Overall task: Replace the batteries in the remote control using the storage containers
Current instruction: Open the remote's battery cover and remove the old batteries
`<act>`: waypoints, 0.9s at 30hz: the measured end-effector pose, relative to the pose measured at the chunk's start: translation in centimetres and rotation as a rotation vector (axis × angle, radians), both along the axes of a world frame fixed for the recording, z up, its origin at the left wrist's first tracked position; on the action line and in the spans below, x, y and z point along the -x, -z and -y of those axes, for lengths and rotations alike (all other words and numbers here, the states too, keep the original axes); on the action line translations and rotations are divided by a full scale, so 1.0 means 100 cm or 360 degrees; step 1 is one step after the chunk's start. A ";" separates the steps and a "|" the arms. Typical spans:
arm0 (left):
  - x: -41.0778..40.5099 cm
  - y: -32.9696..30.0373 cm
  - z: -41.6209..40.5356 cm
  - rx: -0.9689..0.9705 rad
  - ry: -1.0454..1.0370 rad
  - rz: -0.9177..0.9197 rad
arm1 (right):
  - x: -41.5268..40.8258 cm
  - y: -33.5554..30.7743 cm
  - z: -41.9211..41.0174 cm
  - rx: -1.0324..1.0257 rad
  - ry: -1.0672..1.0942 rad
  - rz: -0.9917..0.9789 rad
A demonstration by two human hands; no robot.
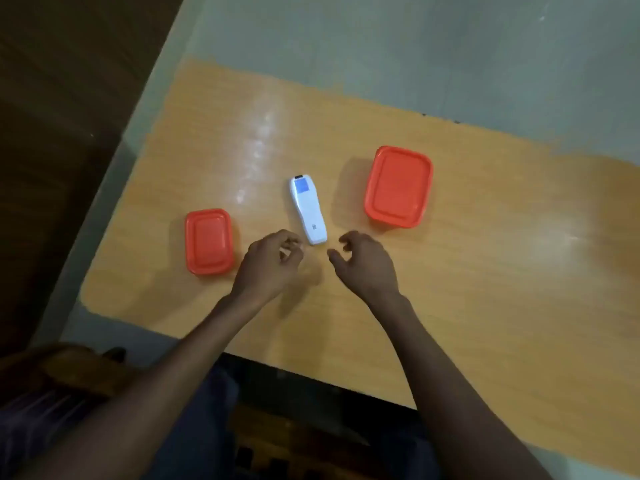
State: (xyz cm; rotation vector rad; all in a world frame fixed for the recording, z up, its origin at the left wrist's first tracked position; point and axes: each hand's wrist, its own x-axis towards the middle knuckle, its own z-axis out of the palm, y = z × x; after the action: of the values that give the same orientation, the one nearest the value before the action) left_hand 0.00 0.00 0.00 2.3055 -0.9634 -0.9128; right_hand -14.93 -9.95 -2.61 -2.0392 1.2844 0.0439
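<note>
A white remote control (308, 208) lies on the wooden table (485, 271), its small blue screen at the far end. A small container with an orange lid (209, 241) sits to its left, lid on. A larger orange-lidded container (398, 186) sits to its right, also closed. My left hand (270, 263) hovers just left of the remote's near end, fingers curled and apart, holding nothing. My right hand (363, 263) is just right of that end, fingers spread, empty. No batteries are in sight.
The table's near edge (311, 370) runs diagonally above my lap. A dark floor lies off the table's left edge (114, 188). A wooden chair part (79, 372) shows at lower left.
</note>
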 end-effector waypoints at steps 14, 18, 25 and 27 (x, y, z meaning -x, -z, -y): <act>-0.038 0.124 -0.028 0.0648 -0.0084 -0.0262 | -0.062 0.103 0.015 0.0702 0.0184 0.0254; -0.035 0.132 -0.057 0.0830 -0.0079 -0.0471 | -0.039 0.098 -0.009 0.0690 0.0316 0.0447; 0.003 0.101 -0.100 0.0756 -0.0139 -0.1016 | 0.003 0.078 -0.109 0.0621 0.0491 0.0525; 0.017 0.092 -0.106 0.0700 -0.0087 -0.1165 | 0.013 0.074 -0.134 0.0610 0.0493 0.0573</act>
State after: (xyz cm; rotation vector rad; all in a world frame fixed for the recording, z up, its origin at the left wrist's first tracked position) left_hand -1.72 10.63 -9.18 1.4469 -0.6781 -1.2429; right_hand -16.22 3.45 -10.06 -2.0032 1.4327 -0.7284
